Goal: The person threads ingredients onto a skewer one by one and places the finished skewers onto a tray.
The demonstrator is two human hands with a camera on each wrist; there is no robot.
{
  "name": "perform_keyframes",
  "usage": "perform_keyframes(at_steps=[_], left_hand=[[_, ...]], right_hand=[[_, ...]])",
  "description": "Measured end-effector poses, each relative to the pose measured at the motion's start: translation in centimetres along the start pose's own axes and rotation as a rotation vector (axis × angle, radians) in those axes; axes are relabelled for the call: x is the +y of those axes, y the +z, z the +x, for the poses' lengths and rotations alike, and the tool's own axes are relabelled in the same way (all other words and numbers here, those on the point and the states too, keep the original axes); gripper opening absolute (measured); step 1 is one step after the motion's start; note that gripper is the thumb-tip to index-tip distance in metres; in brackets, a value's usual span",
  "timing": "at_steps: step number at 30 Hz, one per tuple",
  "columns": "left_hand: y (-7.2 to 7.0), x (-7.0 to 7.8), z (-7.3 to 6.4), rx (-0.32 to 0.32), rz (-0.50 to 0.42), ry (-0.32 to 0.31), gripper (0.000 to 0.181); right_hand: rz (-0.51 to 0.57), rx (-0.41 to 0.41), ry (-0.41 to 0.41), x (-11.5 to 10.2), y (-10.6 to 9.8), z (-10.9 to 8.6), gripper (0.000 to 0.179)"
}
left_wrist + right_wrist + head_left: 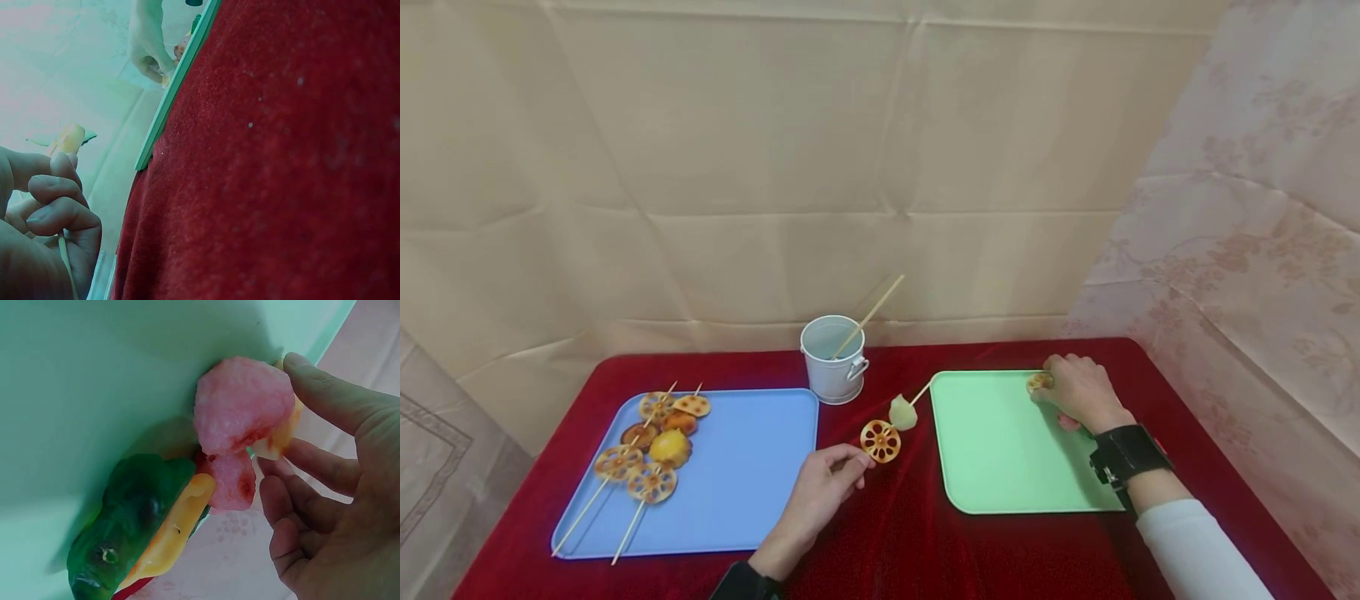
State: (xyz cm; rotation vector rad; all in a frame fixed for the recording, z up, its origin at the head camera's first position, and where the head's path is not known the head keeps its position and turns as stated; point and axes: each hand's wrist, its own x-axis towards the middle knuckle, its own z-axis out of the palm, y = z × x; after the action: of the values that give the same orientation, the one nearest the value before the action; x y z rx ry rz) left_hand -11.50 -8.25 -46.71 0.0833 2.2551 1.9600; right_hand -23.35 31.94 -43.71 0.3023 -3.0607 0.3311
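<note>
In the head view my left hand (820, 496) holds a bamboo skewer (921, 392) threaded with a lotus root slice (871, 437) and a pale, whitish piece (902, 412). From the left wrist view, fingers curl around the stick (65, 259) below the slice. At the far right of the green tray (1000, 492), my right hand (1082, 392) pinches another lotus root slice (1040, 382) between thumb and fingers. Close by that hand, the right wrist view shows a pink, meat-like chunk (240, 403), a smaller pink one (234, 481) and a dark green pepper-like piece (140, 506) with a yellow strip.
A blue tray (745, 508) at left carries two loaded skewers with lotus slices (651, 483) and a yellow piece (671, 447). Behind, a small white bucket (831, 379) has a bare stick (880, 304) leaning in it. Red cloth (895, 542) covers the table.
</note>
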Motion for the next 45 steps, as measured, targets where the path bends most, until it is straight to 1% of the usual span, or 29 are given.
perform_keyframes(at_steps=[4,8,11,15,18,21,25,29,31,34,37,39,45], left_hand=[[-0.1,0.0,0.1,-0.010,0.009,-0.006,0.017],[-0.1,-0.1,0.1,-0.015,0.014,-0.003,0.018],[-0.1,0.0,0.1,-0.016,0.008,-0.001,0.018],[-0.1,0.1,0.0,-0.014,-0.006,-0.003,0.018],[-0.1,0.1,-0.1,-0.012,-0.010,-0.004,0.017],[0.0,0.0,-0.1,-0.008,-0.009,-0.009,0.017],[0.0,0.0,0.0,-0.010,-0.002,-0.004,0.017],[-0.2,0.0,0.0,-0.021,0.007,0.005,0.018],[-0.2,0.0,0.0,-0.022,0.011,0.004,0.019],[-0.2,0.0,0.0,-0.018,0.012,-0.003,0.018],[-0.1,0.1,0.0,-0.011,0.009,-0.002,0.017],[-0.1,0.1,-0.1,-0.007,0.004,0.002,0.017],[-0.1,0.2,-0.1,-0.010,0.007,-0.008,0.017]], right_hand=[[0.033,-0.003,0.004,0.0,0.0,-0.1,0.048],[0.077,-0.008,0.017,-0.1,0.0,-0.1,0.044],[0.139,-0.031,0.034,-0.2,0.2,-0.1,0.042],[0.256,-0.079,0.058,-0.2,0.3,-0.2,0.039],[0.296,-0.100,0.072,-0.3,0.4,-0.3,0.038],[0.250,-0.087,0.050,-0.5,0.4,-0.3,0.034],[0.172,-0.048,0.011,-0.8,0.5,-0.3,0.028],[0.164,-0.023,0.004,-1.0,0.5,-0.3,0.026],[0.164,0.007,-0.014,-1.4,0.4,-0.3,0.021],[0.191,0.066,-0.048,-2.1,0.2,-0.4,0.014],[0.250,0.105,-0.060,-3.1,0.2,-0.6,0.015],[0.296,0.121,-0.039,-3.8,0.2,-0.7,0.018],[0.451,0.116,0.088,-5.8,0.2,-1.1,0.034]])
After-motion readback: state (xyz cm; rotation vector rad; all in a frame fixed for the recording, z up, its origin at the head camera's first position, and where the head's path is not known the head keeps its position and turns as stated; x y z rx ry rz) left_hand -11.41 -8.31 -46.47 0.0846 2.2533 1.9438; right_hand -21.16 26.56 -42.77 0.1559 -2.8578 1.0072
